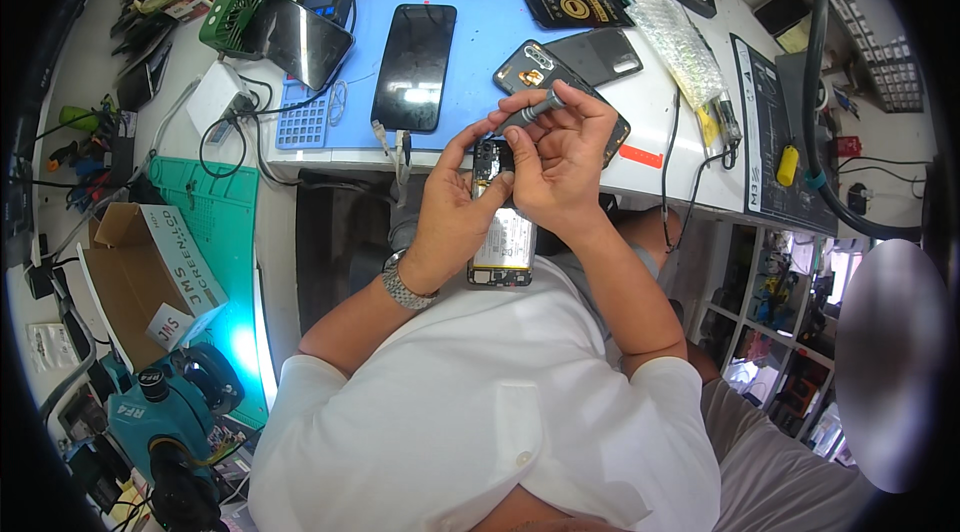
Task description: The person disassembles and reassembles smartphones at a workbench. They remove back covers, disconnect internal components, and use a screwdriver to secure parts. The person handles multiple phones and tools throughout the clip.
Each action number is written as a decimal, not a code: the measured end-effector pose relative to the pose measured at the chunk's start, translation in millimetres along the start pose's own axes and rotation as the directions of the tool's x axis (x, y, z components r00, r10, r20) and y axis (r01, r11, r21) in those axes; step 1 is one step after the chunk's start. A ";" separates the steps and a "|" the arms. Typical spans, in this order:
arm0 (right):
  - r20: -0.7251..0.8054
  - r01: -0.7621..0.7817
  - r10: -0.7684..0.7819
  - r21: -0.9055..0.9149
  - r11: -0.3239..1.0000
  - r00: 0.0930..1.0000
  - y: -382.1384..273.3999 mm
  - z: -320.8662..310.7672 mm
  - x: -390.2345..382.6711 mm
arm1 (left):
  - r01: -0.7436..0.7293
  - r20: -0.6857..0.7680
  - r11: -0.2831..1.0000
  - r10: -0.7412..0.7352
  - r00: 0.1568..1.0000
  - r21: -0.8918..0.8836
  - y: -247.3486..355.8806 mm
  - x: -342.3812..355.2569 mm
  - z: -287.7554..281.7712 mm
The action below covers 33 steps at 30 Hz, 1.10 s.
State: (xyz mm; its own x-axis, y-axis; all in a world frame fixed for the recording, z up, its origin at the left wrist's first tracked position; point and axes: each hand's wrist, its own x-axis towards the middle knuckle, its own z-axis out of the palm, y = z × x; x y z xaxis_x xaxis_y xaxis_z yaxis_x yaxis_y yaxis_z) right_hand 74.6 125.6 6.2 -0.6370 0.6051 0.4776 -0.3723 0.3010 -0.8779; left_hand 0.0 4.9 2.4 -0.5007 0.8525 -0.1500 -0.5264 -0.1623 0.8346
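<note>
White workbench (700, 187), cluttered; just below its edge, over the lap, the left hand (455, 217) grips an opened phone (503, 237), bare circuitry showing. Right hand (560, 162) pinches a slim grey metal screwdriver (533, 112) above it. Beyond, a glossy black screen panel (414, 67) lies on a blue mat (490, 42).

Garment: a white short-sleeved shirt (480, 412) is worn; a small white button (521, 458) is seen near its lower front.
Sleeves: both are cut short and end above the elbows, so the forearms are left bare.
Left wrist: a silver metal watch band (403, 284) of linked segments is worn just behind the left hand (455, 212).
Right wrist: it is left bare behind the right hand (560, 157).
Hands: both are ungloved; short, plain fingernails are shown.
Legs: grey fabric (770, 472) is seen at the lower right, beside the shirt.
</note>
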 end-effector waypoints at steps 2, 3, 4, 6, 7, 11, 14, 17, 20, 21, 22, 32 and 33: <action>0.004 -0.009 0.009 -0.007 1.000 1.000 -0.2 -0.5 0.2 | 0.000 -0.001 1.000 0.000 1.000 -0.002 0.5 -0.2 0.6; 0.013 0.002 -0.001 -0.022 1.000 1.000 0.0 -1.0 0.0 | 0.000 -0.001 1.000 0.000 1.000 -0.003 0.7 -0.3 0.8; 0.023 0.013 -0.012 -0.036 0.999 1.000 0.4 -1.6 -0.4 | 0.010 0.003 1.000 -0.010 1.000 0.007 0.6 -0.2 0.3; 0.024 0.060 -0.058 -0.061 0.996 0.998 0.3 -1.1 -1.0 | 0.032 0.013 0.999 -0.033 0.999 0.028 0.5 0.1 -2.2; 0.017 0.096 -0.095 -0.072 0.993 0.995 0.0 0.8 -1.4 | 0.039 0.019 0.999 -0.040 0.999 0.032 -1.1 0.2 -4.6; 0.185 0.297 -0.247 -0.326 0.898 0.951 -21.5 -2.2 11.8 | 0.079 -0.013 0.996 -0.079 0.997 0.030 -1.7 -1.6 -8.2; 0.159 0.255 -0.210 -0.367 0.895 0.965 -29.7 -1.3 9.6 | -0.001 0.012 0.996 0.000 1.000 0.084 -3.7 -1.8 -6.7; 0.254 0.360 -0.257 -0.607 0.708 0.933 -46.1 0.0 19.6 | -0.041 0.048 0.992 0.035 0.998 0.122 -5.9 -0.6 -12.7; 0.162 0.183 -0.125 -0.418 0.890 0.979 -40.6 7.6 20.2 | 0.013 0.027 0.995 -0.016 0.999 0.101 -2.8 -1.3 -9.4; 0.140 0.094 -0.054 -0.301 0.949 0.989 -36.2 7.8 17.2 | 0.010 0.031 0.996 -0.013 0.999 0.094 -1.8 -1.6 -9.1; 0.143 0.089 -0.047 -0.305 0.948 0.989 -32.4 4.2 14.3 | 0.006 0.034 0.996 -0.009 0.999 0.087 -0.4 -2.4 -8.4; 0.210 0.242 -0.147 -0.553 0.797 0.967 -40.9 4.3 23.0 | 0.011 0.043 0.995 -0.015 0.999 0.103 -2.9 -2.2 -11.3; 0.236 0.282 -0.167 -0.634 0.720 0.957 -47.7 5.0 27.6 | -0.007 0.038 0.996 0.003 0.999 0.092 -1.9 -3.1 -10.0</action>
State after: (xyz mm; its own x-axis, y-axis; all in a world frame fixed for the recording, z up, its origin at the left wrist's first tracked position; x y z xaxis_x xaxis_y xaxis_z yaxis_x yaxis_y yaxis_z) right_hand 71.4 124.3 61.5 -0.7071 0.3547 0.6118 -0.0201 0.8547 -0.5187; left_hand -4.4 -2.3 -4.0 -0.4757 0.8704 -0.1270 -0.4580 -0.1218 0.8806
